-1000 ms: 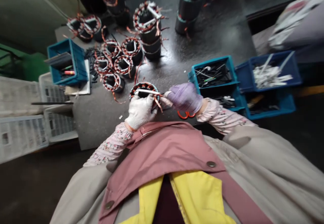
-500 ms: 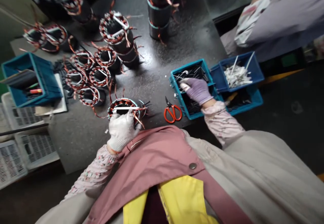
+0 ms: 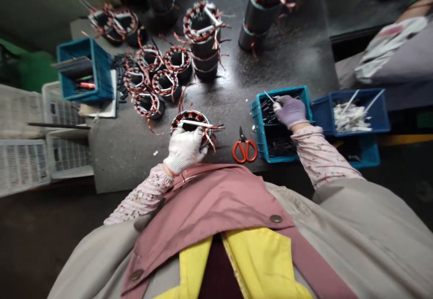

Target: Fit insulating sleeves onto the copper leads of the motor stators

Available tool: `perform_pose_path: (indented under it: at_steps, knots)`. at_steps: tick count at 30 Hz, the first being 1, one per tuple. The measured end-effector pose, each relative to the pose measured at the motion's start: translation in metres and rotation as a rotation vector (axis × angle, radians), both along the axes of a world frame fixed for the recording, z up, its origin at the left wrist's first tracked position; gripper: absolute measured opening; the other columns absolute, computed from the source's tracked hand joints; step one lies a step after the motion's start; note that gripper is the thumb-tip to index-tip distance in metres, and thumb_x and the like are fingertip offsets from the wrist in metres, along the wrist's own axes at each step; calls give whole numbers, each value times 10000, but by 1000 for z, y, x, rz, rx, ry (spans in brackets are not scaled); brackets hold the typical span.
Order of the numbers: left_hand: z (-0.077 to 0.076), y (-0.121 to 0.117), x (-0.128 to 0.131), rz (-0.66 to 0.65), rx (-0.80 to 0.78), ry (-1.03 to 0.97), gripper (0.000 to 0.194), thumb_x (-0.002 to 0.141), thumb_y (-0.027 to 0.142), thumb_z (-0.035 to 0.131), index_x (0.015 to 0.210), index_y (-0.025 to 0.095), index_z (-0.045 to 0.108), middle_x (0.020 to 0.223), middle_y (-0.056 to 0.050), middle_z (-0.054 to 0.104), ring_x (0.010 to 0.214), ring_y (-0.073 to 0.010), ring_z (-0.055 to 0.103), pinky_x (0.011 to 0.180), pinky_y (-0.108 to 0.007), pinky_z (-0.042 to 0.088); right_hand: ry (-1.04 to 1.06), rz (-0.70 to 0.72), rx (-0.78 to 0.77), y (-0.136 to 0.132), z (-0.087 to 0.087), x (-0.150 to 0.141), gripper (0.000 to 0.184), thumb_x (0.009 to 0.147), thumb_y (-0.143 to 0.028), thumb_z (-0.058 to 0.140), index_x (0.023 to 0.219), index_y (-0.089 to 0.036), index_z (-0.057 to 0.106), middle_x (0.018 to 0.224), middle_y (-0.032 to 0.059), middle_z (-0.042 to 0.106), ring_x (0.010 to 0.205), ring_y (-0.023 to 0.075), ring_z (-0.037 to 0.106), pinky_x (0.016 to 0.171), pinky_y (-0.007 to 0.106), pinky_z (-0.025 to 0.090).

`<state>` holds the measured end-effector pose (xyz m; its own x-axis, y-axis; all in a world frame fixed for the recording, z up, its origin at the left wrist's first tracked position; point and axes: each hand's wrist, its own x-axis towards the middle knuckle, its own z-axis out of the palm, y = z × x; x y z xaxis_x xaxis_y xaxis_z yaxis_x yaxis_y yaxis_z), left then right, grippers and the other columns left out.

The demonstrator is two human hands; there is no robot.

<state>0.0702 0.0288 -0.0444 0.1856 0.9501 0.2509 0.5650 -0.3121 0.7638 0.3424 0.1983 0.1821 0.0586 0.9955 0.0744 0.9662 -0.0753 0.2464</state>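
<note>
Five wound cylinders (image 3: pixel 173 90) cluster beyond one ring (image 3: pixel 192 115) the left hand (image 3: pixel 185 146) holds.

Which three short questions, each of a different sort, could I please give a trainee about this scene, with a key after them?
1. Choose: what colour is the glove on the right hand?
A) white
B) purple
C) black

2. True or false: the orange-handled scissors lie on the table with their blades pointing away from the person.

3. Fill the gap: the left hand is at a ring wound with ____-coloured wire.

Key: 1 B; 2 true; 3 copper.
</note>
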Motion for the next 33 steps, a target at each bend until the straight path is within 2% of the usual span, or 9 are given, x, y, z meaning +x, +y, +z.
perform_pose_path:
  at_steps: [2,4,7,10,13,16,22,28,33]
  knots:
    - [2,2,0,0,-3,15,505,862,350,623,1310,116,626,948,-135,780,923,-316,749,1013,-493,457,114,65,54,-16,13,-7,155,945,-333,656,828,-238,617,679,41,653,690,176,615,660,310,470]
    - [3,2,0,2,-9,44,474,893,342,598,1316,128,618,952,-115,780,912,-296,750,1028,-487,455,306,88,91,-40,14,-23,227,964,-471,626,920,-250,650,719,38,675,618,149,575,556,278,445]
    - [4,3,0,8,5,79,472,919,348,572,1326,112,613,967,-125,778,911,-296,748,1024,-487,459,559,51,23,-82,-2,-60,335,905,-563,701,919,-229,681,673,15,645,519,98,493,465,244,394]
    - [2,5,3,34,38,67,526,916,362,583,1377,110,591,1027,-137,773,1015,-318,734,1020,-474,458,710,-3,-214,-116,-27,-101,447,832,-618,765,971,-195,719,701,0,644,519,78,516,467,222,426]
    - [1,7,6,61,26,36,586,899,394,612,1408,105,577,1075,-157,764,1109,-342,706,1010,-458,462,906,-78,-388,-129,-46,-128,518,729,-590,865,990,-170,714,739,1,650,562,80,570,486,205,460]
    - [1,7,7,62,22,1,612,885,396,624,1425,113,571,1125,-169,756,1121,-344,697,1013,-458,464,1003,-135,-421,-126,-51,-140,518,647,-504,937,960,-163,705,739,-3,649,580,78,584,472,183,453]
    - [2,7,8,36,64,-79,555,874,351,641,1382,131,606,1135,-160,764,1158,-346,680,1077,-489,438,853,-69,-368,-123,-48,-152,440,718,-508,886,939,-159,735,770,42,705,575,109,631,463,205,502]
    - [3,5,6,-8,65,-77,568,881,321,622,1395,82,589,1059,-171,774,1093,-342,711,1099,-513,423,394,248,-438,-119,-40,-153,375,834,-454,777,1074,-166,792,775,58,759,686,212,736,666,312,617]
    - [11,5,9,-43,35,-81,548,902,305,592,1399,75,582,1023,-174,772,1049,-328,730,1089,-514,433,229,415,-377,-118,-46,-140,449,917,-568,644,1138,-202,782,869,73,795,759,242,768,728,337,629]
